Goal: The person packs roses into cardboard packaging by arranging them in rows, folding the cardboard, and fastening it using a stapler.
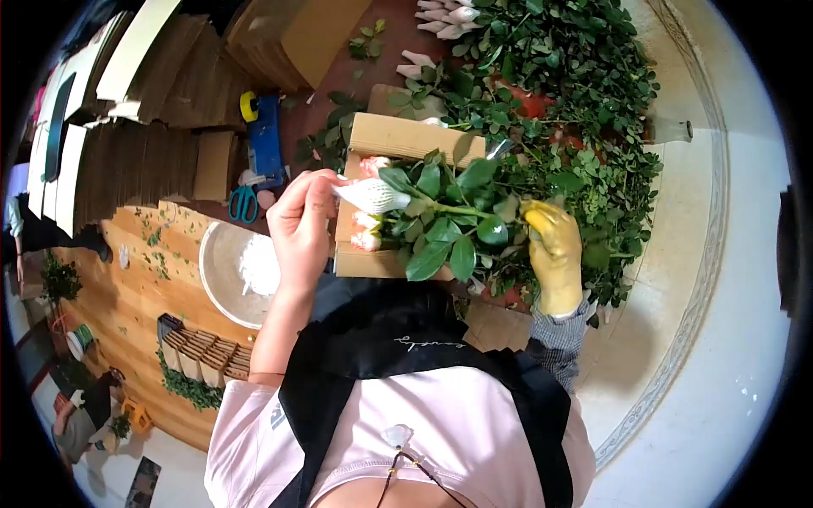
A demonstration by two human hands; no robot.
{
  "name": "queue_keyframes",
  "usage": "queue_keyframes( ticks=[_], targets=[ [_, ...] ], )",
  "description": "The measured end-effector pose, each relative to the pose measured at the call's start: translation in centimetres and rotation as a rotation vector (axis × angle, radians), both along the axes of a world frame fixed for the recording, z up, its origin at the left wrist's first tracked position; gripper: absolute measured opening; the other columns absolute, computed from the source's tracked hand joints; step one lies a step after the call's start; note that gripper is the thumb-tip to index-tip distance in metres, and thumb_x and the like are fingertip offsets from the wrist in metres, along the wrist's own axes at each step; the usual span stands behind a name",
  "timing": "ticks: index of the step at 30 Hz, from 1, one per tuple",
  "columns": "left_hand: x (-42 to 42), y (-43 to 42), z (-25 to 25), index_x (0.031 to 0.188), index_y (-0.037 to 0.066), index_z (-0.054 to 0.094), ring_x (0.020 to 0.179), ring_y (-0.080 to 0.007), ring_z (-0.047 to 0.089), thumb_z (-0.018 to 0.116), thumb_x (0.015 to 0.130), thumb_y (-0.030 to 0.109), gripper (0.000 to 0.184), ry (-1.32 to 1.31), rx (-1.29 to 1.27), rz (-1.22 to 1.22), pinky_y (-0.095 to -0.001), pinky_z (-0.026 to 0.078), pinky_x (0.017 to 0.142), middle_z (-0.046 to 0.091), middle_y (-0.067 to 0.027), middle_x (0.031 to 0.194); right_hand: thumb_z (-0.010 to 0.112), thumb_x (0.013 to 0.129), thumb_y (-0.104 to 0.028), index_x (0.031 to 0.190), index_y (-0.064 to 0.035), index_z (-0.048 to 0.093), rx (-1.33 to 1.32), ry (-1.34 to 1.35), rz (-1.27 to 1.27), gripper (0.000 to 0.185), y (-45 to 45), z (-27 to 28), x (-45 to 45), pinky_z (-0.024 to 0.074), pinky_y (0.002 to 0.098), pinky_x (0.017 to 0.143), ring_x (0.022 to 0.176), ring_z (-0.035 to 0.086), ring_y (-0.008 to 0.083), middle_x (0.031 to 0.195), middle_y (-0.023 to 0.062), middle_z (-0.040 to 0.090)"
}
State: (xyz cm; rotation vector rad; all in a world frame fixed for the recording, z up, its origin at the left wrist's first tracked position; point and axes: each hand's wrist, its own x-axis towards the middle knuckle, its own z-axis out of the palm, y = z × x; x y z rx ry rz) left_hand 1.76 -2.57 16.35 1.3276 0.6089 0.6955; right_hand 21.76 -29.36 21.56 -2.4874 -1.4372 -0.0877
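A rose with a white net sleeve [373,196] over its bud lies across an open cardboard wrapper [415,138]. My bare left hand [306,216] pinches the tip of the sleeve. In a yellow glove, my right hand [552,245] is closed round the stems at the leafy end; the stems inside the fingers are mostly hidden. Pink and white blooms [367,240] rest on the cardboard below and beside the sleeved bud. Green leaves [449,245] spread over the cardboard between my hands.
Leafy stems [584,102] are heaped at the right, with more sleeved buds [447,17] behind. A round bowl [222,292] of white sleeves, teal scissors [243,204], a blue tape dispenser [267,140] and cardboard stacks [135,169] stand left. A person [85,419] is at lower left.
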Motion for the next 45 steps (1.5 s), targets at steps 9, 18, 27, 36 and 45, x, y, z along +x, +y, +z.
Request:
queue_keyframes(
  ticks=[9, 18, 27, 36, 45],
  targets=[
    [-7.4, 3.5, -3.1, 0.114, 0.006, 0.064, 0.075, -0.0072, 0.050, 0.056, 0.104, 0.023, 0.021, 0.327, -0.063, 0.043, -0.0226, 0.041, 0.064, 0.055, 0.0035, 0.083, 0.061, 0.067, 0.012, 0.099, -0.0013, 0.067, 0.078, 0.119, -0.159, 0.035, -3.9, -2.3, -2.1, 0.0545, 0.0439, 0.087, 0.099, 0.068, 0.0382, 0.101, 0.0189, 0.071],
    [-5.9, -0.3, -2.8, 0.086, -0.001, 0.064, 0.072, -0.0075, 0.051, 0.061, 0.101, 0.024, 0.030, -0.001, -0.239, -0.067, -0.0216, 0.040, 0.065, 0.064, -0.0050, 0.087, 0.066, 0.070, 0.006, 0.097, -0.0057, 0.071, -0.067, 0.090, -0.058, 0.029, -0.7, -1.7, -5.1, 0.0564, 0.0421, 0.084, 0.098, 0.069, 0.0324, 0.104, 0.0132, 0.072],
    [-18.1, 6.7, -9.3, 0.132, 0.005, 0.059, 0.087, -0.0329, 0.070, 0.073, 0.086, 0.046, 0.063, 1.585, 0.848, -0.328, -0.0432, 0.057, 0.076, 0.071, -0.0185, 0.098, 0.065, 0.074, 0.009, 0.103, -0.0041, 0.069, 0.016, 0.112, -0.159, 0.032, -2.3, -7.2, -3.0, 0.0556, 0.0415, 0.085, 0.097, 0.069, 0.0373, 0.103, 0.0174, 0.072],
    [0.9, -1.6, -9.7, 0.112, 0.006, 0.071, 0.118, -0.0399, 0.050, 0.083, 0.075, 0.032, 0.047, 0.497, 0.386, -0.241, -0.0449, 0.041, 0.102, 0.054, -0.0226, 0.125, 0.077, 0.077, -0.009, 0.129, -0.0063, 0.060, -0.274, 0.159, -0.114, 0.054, 2.1, -2.7, -3.5, 0.0529, 0.0420, 0.096, 0.110, 0.065, 0.0354, 0.111, 0.0174, 0.070],
    [0.4, -1.7, -11.8, 0.108, 0.005, 0.073, 0.118, -0.0356, 0.053, 0.082, 0.077, 0.030, 0.040, 0.406, 0.156, -0.270, -0.0408, 0.044, 0.099, 0.054, -0.0210, 0.122, 0.069, 0.088, -0.013, 0.124, -0.0094, 0.063, 0.124, 0.661, -0.046, 0.037, 11.4, -10.2, -5.6, 0.0551, 0.0380, 0.083, 0.096, 0.069, 0.0282, 0.104, 0.0146, 0.070]
  ],
)
